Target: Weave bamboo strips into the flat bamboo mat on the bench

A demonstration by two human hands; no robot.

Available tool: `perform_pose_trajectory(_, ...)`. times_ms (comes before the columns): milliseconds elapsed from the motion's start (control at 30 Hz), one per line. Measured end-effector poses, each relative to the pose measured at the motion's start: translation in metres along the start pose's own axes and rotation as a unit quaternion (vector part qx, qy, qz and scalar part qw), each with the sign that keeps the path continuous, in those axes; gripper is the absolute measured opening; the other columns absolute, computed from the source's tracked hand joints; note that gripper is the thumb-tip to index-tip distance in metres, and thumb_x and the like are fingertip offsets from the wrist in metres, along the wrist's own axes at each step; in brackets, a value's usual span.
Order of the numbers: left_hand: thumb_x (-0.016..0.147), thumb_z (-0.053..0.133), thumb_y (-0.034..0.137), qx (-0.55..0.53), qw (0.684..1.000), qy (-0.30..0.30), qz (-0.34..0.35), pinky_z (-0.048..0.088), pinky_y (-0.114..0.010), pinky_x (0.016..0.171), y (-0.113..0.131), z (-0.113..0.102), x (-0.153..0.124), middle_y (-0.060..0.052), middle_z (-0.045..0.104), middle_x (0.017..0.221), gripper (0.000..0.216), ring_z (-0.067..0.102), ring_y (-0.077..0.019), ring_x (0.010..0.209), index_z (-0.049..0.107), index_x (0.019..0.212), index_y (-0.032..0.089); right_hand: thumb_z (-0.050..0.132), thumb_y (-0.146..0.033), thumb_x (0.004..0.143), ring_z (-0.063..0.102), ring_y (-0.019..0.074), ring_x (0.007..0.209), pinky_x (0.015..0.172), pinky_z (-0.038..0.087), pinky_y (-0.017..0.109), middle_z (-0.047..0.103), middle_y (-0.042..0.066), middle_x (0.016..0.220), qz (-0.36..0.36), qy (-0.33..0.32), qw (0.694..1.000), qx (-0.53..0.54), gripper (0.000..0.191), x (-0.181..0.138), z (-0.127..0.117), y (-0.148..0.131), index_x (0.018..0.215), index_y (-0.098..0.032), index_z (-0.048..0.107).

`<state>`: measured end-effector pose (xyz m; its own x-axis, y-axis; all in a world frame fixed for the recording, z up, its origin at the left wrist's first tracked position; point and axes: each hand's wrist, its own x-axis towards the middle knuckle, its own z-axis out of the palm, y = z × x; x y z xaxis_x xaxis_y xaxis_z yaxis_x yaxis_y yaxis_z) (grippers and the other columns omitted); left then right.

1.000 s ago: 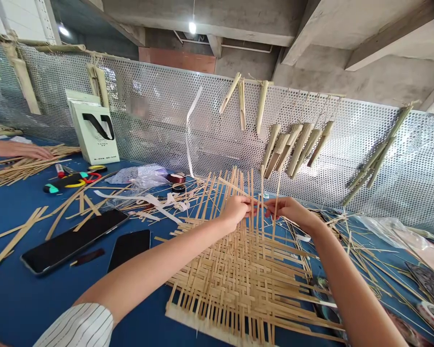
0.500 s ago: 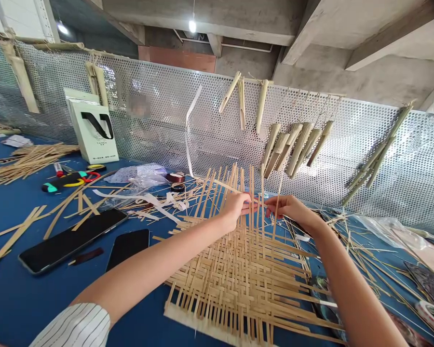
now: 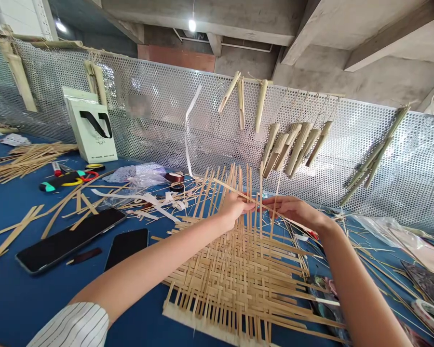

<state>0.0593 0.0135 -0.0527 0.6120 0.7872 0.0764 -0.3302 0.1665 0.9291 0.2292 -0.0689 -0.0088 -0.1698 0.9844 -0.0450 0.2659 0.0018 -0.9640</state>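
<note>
Far edge of a woven mat (image 3: 233,270): likely sources of error

The mat lay flat on a blue table (image 3: 10,299), directly before the person; upright strips (image 3: 249,183) rose from its far side, among the fingers. Left hand (image 3: 234,208): thumb and fingers narrowed on a crosswise strip (image 3: 233,189) where it met the uprights. Right hand (image 3: 292,210): fingers extended close together along the same strip; whether they gripped it could not be told. The strip ran aslant, apart from the dense weave and not yet seated against it.

Principal hazard, as judged: miscounting. The uprights stood close together and leaned unevenly, so that one could be passed on the wrong side and break the pattern. Second: splitting. The thin strip, if bent sharply between the hands, could crack or splinter. Third: loosening. Projecting ends (image 3: 296,285) on the mat's right side were spread with gaps and appeared unsecured; a hard tug could widen them. Fourth: snagging. Loose offcuts (image 3: 369,260) lay to the right and could catch a trailing end. A pale band (image 3: 202,326) lined the near edge; whether it fixed the strips was unclear.
</note>
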Motion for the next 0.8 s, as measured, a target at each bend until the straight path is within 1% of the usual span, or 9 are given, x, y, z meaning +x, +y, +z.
perform_pose_trajectory(67, 0.065, 0.061, -0.002, 0.015, 1.000, 0.000, 0.001, 0.050, -0.031, 0.075, 0.000, 0.000, 0.000, -0.008, 0.064, 0.076, 0.017, 0.062, -0.0127, 0.067, 0.056, 0.076, 0.009, 0.053, -0.018, 0.069, 0.056, 0.0173, 0.088, 0.076, 0.045, 0.030, 0.061, 0.006, 0.104, -0.004, -0.025, 1.000, -0.019, 0.033, -0.002, 0.000, -0.001, 0.101, -0.018, 0.061)
perform_pose_trajectory(133, 0.065, 0.061, -0.003, 0.025, 1.000, 0.004, 0.001, 0.050, -0.031, 0.073, 0.000, -0.001, 0.000, -0.007, 0.064, 0.074, 0.017, 0.062, -0.0121, 0.065, 0.056, 0.076, 0.010, 0.055, -0.021, 0.073, 0.056, 0.0160, 0.087, 0.077, 0.045, 0.031, 0.060, 0.005, 0.105, -0.010, -0.047, 0.996, -0.069, 0.035, -0.002, 0.003, -0.003, 0.108, -0.020, 0.058)
perform_pose_trajectory(233, 0.065, 0.060, -0.003, 0.031, 1.000, 0.004, 0.002, 0.050, -0.031, 0.070, -0.001, -0.001, 0.001, -0.005, 0.063, 0.070, 0.017, 0.061, -0.0116, 0.062, 0.056, 0.074, 0.010, 0.058, -0.025, 0.075, 0.057, 0.0154, 0.086, 0.076, 0.045, 0.031, 0.061, 0.004, 0.104, -0.011, -0.061, 0.988, -0.139, 0.038, 0.000, 0.010, -0.004, 0.113, -0.023, 0.054)
perform_pose_trajectory(400, 0.066, 0.063, 0.004, 0.069, 0.997, -0.022, 0.022, 0.050, -0.031, 0.064, -0.002, -0.003, 0.001, -0.005, 0.062, 0.068, 0.012, 0.061, -0.0135, 0.062, 0.056, 0.072, 0.011, 0.060, -0.030, 0.073, 0.059, 0.0150, 0.075, 0.069, 0.046, 0.031, 0.065, 0.005, 0.086, 0.001, -0.035, 0.988, -0.153, 0.029, 0.007, 0.015, -0.002, 0.100, -0.019, 0.061)
perform_pose_trajectory(533, 0.066, 0.065, 0.008, 0.084, 0.995, -0.031, 0.032, 0.050, -0.032, 0.065, 0.000, -0.003, 0.000, -0.005, 0.061, 0.067, 0.012, 0.061, -0.0143, 0.064, 0.055, 0.072, 0.012, 0.062, -0.034, 0.071, 0.059, 0.0150, 0.069, 0.065, 0.046, 0.030, 0.064, 0.004, 0.077, 0.004, -0.013, 0.989, -0.149, 0.023, 0.010, 0.015, 0.000, 0.087, -0.016, 0.062)
perform_pose_trajectory(633, 0.069, 0.061, 0.006, 0.085, 0.996, -0.031, 0.008, 0.050, -0.031, 0.066, 0.002, -0.002, 0.000, -0.005, 0.061, 0.068, 0.009, 0.061, -0.0136, 0.065, 0.055, 0.072, 0.012, 0.062, -0.037, 0.071, 0.060, 0.0155, 0.068, 0.066, 0.047, 0.031, 0.063, 0.004, 0.072, 0.013, -0.004, 0.991, -0.137, 0.022, 0.010, 0.015, 0.000, 0.079, -0.016, 0.062)
perform_pose_trajectory(733, 0.075, 0.052, 0.005, 0.091, 0.995, -0.040, -0.016, 0.051, -0.030, 0.067, 0.001, -0.003, 0.002, -0.007, 0.061, 0.074, 0.008, 0.061, -0.0131, 0.068, 0.055, 0.072, 0.012, 0.062, -0.038, 0.071, 0.061, 0.0161, 0.069, 0.068, 0.048, 0.032, 0.064, 0.004, 0.073, 0.023, -0.004, 0.992, -0.123, 0.023, 0.011, 0.016, 0.001, 0.080, -0.016, 0.061)
perform_pose_trajectory(800, 0.077, 0.049, 0.006, 0.097, 0.994, -0.050, -0.016, 0.051, -0.030, 0.068, -0.001, -0.005, 0.004, -0.008, 0.062, 0.079, 0.009, 0.061, -0.0136, 0.071, 0.055, 0.073, 0.012, 0.062, -0.038, 0.071, 0.062, 0.0163, 0.069, 0.068, 0.049, 0.032, 0.064, 0.004, 0.074, 0.032, -0.001, 0.992, -0.119, 0.023, 0.011, 0.015, 0.001, 0.079, -0.016, 0.060)
